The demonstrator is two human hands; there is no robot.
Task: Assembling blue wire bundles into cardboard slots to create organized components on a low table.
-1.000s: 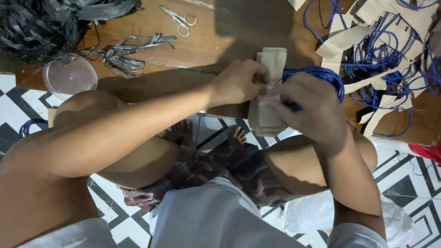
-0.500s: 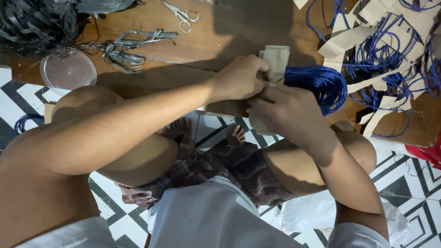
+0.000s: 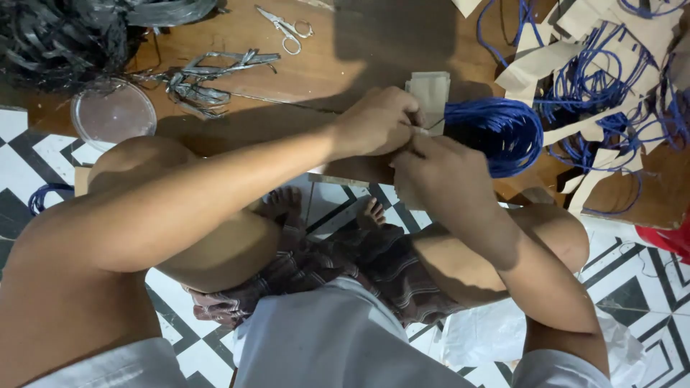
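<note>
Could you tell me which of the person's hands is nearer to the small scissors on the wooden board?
Left. The left hand lies just below and right of the scissors; the right hand sits lower and farther right.

Tan card label (image 3: 428, 92) at fingertips; more tan cards (image 3: 535, 65) upper right.

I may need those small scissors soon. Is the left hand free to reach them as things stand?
Probably not: the left hand is pinching the cardboard piece. The scissors lie unobstructed on the board.
</note>
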